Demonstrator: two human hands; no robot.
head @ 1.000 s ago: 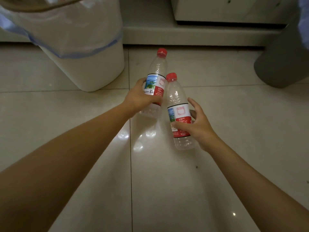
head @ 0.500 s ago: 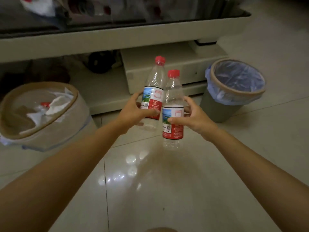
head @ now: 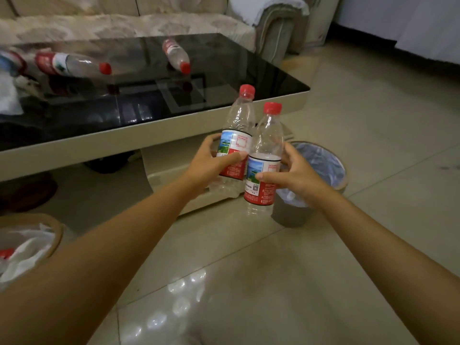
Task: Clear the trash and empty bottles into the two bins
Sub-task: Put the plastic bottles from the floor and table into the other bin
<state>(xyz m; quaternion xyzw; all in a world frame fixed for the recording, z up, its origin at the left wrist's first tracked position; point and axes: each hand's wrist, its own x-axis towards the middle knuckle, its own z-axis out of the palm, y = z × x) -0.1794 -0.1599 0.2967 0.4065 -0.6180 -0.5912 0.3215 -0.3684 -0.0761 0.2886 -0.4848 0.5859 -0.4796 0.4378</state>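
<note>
Left hand (head: pixel 207 162) grip clamped on upright bottle (head: pixel 237 135), right hand (head: pixel 295 176) likewise, second bottle (head: pixel 265 168) seemingly touching.

A black glass-topped coffee table (head: pixel 224 78) carried two empty red-capped bottles lying on their sides, one at left (head: pixel 72 64) and one farther back (head: pixel 175 54). White crumpled paper (head: pixel 8 95) sat at its left edge.

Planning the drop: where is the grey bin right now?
The grey bin stands on the floor at right of centre in the head view, beside the coffee table's corner, just behind the right hand.
</note>
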